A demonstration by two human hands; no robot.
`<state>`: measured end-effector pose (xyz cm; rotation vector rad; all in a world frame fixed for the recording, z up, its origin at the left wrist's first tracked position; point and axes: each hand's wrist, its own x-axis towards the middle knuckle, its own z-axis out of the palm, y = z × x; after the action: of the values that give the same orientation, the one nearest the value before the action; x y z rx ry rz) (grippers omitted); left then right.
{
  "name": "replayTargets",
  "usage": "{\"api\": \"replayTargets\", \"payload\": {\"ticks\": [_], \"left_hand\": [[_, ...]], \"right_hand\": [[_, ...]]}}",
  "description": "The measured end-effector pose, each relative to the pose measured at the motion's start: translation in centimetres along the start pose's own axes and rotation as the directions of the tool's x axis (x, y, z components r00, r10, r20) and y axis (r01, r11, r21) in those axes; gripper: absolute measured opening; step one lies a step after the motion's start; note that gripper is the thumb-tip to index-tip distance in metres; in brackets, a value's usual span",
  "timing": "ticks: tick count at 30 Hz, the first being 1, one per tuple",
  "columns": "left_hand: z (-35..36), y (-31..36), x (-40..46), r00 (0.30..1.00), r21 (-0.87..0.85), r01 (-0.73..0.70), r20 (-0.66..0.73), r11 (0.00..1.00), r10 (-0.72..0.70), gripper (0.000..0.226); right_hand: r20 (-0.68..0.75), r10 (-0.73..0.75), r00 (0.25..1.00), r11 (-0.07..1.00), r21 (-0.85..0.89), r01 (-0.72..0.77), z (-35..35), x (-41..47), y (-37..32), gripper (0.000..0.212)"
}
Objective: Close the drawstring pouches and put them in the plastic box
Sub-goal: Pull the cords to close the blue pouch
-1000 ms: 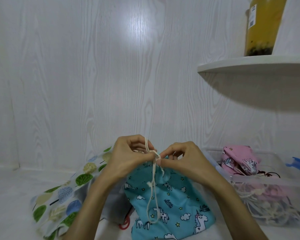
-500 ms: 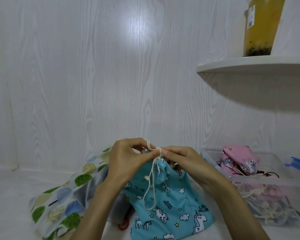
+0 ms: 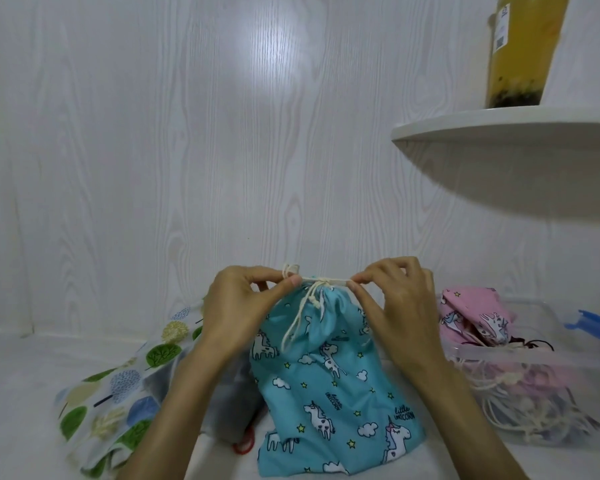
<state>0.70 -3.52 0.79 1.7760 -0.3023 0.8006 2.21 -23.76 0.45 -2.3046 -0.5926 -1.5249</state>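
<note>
Hands pinch a cream drawstring cord [image 3: 321, 280] taut: left hand [image 3: 243, 306], right hand [image 3: 400, 303]. Below hangs a blue unicorn-print cloth pouch [image 3: 329, 386]. Clear plastic box [image 3: 568, 362] stands right.

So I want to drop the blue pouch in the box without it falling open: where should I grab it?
Probably at the gathered neck, from above. Both the left hand and right hand pinch the cord there, and the blue pouch hangs from it, so lifting there should keep it shut on the way to the box.
</note>
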Motion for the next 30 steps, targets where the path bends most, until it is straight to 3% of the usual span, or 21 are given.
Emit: {"api": "replayTargets", "payload": {"ticks": [2,4,5,7,8,9,10,11,13,14,16,18,20,23,28,30], "left_hand": [[0.0,-0.7,0.1,0.999,0.066,0.034,-0.003,0.997,-0.034,0.01],[0.3,-1.4,0.1,0.998,0.105,0.06,0.026,0.993,-0.063,0.006],[0.4,-1.6,0.1,0.996,0.105,0.069,0.05,0.992,-0.074,0.008],[0.9,-1.6,-0.1,0.99,0.061,0.075,0.113,0.995,-0.082,0.01],[1.0,-1.5,-0.1,0.988,0.037,0.073,0.132,0.997,-0.077,0.009],[1.0,-1.5,-0.1,0.988,0.022,0.073,0.133,0.997,-0.075,0.006],[0.9,-1.5,0.0,0.989,0.011,0.078,0.124,0.997,-0.079,0.004],[0.7,-1.6,0.1,0.989,0.011,0.083,0.118,0.997,-0.084,0.005],[0.5,-1.5,0.3,0.982,0.009,0.092,0.163,0.996,-0.092,0.009],[0.6,-1.3,0.1,0.976,0.01,0.094,0.196,0.996,-0.094,0.011],[1.0,-1.1,-0.1,0.97,0.061,0.092,0.221,0.994,-0.103,0.014],[1.0,-1.1,0.0,0.969,0.092,0.133,0.198,0.987,-0.149,0.017],[0.5,-1.4,0.3,0.965,0.071,0.187,0.171,0.98,-0.197,0.022],[0.4,-1.5,0.3,0.955,0.142,0.217,0.175,0.966,-0.24,0.022],[0.5,-1.9,-1.0,0.932,0.335,0.236,0.187,0.912,-0.309,0.021],[0.3,-2.2,-1.7,0.915,0.424,0.193,0.248,0.885,-0.319,0.019]], "right_hand": [[0.137,0.122,0.983,0.99,0.049,-0.13,0.7,-0.3,-0.2,0.012],[0.35,0.292,0.89,0.882,0.262,-0.392,0.5,0.0,-1.2,0.009],[0.5,0.341,0.796,0.723,0.402,-0.562,0.1,0.4,-1.8,0.01],[0.732,0.276,0.623,0.298,0.551,-0.78,-1.0,1.2,-2.8,0.017],[0.772,0.245,0.587,0.168,0.563,-0.81,-1.2,1.5,-3.0,0.024],[0.782,0.253,0.57,0.117,0.56,-0.82,-1.4,1.7,-3.0,0.031],[0.765,0.311,0.564,0.158,0.544,-0.824,-1.2,1.7,-2.7,0.039],[0.715,0.392,0.579,0.303,0.494,-0.815,-1.0,1.7,-2.3,0.047],[0.486,0.492,0.723,0.725,0.232,-0.649,-0.5,1.2,-1.4,0.06],[0.382,0.482,0.788,0.821,0.118,-0.559,-0.7,0.9,-1.3,0.063],[0.34,0.468,0.816,0.848,0.087,-0.523,-1.0,0.7,-1.2,0.058],[0.445,0.437,0.782,0.801,0.205,-0.563,-1.4,1.0,-0.8,0.044],[0.548,0.395,0.737,0.668,0.38,-0.64,-1.5,1.0,-0.3,0.029],[0.562,0.371,0.74,0.527,0.528,-0.666,-0.8,0.9,-0.5,0.018],[0.633,0.231,0.739,0.545,0.545,-0.637,-0.9,-0.4,-0.4,0.017],[0.652,0.178,0.737,0.731,0.413,-0.543,-0.9,-2.2,0.2,0.015]]}}
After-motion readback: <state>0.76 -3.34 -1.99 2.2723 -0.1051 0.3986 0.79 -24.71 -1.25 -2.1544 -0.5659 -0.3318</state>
